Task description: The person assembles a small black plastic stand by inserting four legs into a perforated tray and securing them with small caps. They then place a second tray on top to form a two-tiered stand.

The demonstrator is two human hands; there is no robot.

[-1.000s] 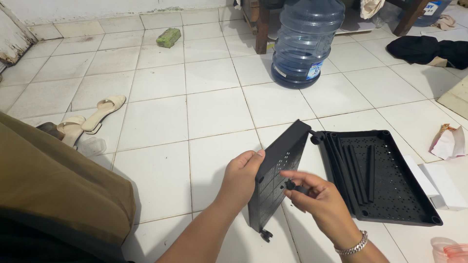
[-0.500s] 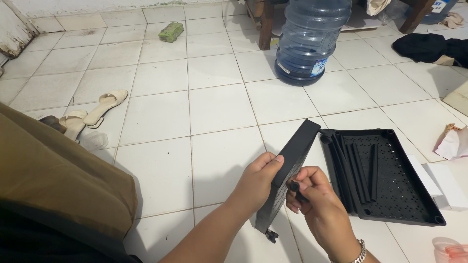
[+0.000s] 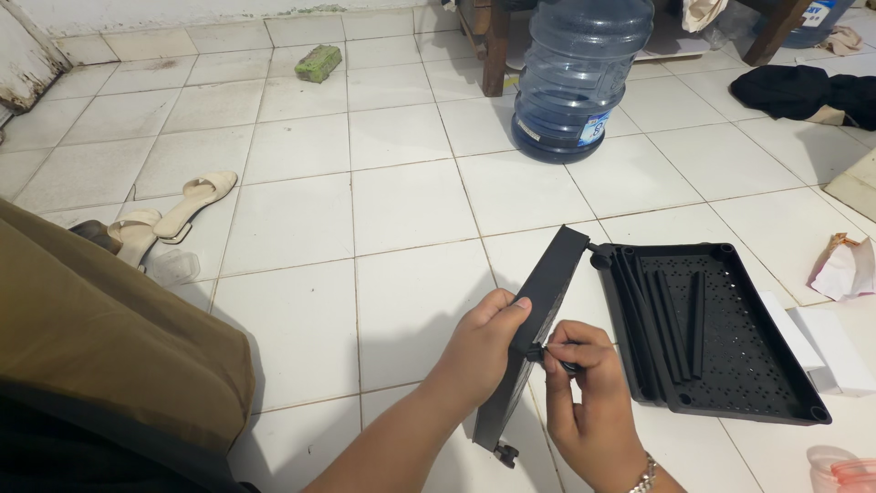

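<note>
My left hand (image 3: 479,351) grips a black plastic shelf panel (image 3: 547,283), held on edge and tilted over the white tile floor. A small caster wheel (image 3: 505,452) shows at its lower corner. My right hand (image 3: 584,406) pinches a small black part (image 3: 557,361) against the panel's right side, near the middle. A second black perforated tray (image 3: 730,356) lies flat on the floor just right of my hands, with several black poles (image 3: 671,319) lying in it.
A large blue water jug (image 3: 579,73) stands at the back by wooden furniture legs. Beige sandals (image 3: 169,215) lie at the left, a green sponge (image 3: 319,62) far back, dark clothing (image 3: 803,91) at the upper right, white boxes (image 3: 821,347) and crumpled paper (image 3: 844,269) at the right.
The panel has turned more edge-on toward me. My right hand has moved up against its side with the small part; my left hand keeps its grip.
</note>
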